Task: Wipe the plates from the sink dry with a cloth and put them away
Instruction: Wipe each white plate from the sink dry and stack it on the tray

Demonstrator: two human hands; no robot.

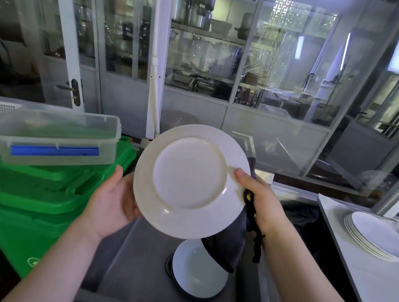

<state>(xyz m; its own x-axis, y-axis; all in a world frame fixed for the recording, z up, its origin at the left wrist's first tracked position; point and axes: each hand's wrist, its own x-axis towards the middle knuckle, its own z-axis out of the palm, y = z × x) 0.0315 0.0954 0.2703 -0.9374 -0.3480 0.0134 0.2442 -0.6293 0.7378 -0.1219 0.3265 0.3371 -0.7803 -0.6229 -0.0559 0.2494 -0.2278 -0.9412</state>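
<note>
Right now your left hand (113, 203) cradles the plate's (190, 181) rim, underside toward you, while your right hand (259, 200) pinches the opposite rim with the cloth (228, 248) behind it. Below both grips, another plate (197, 272) waits in the sink (135, 254); right of your right grip, dried plates (377, 237) stack on the desk (387, 290).

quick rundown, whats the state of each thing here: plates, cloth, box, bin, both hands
held plate: raised above the sink, underside facing the camera
dark cloth: hanging behind the held plate
plate in sink: lying in the basin
plate stack: piled on the right counter
clear box: lid on, resting on the bin
green bin: lid closed
left hand: holds the plate's left edge
right hand: grips plate rim and cloth
</note>
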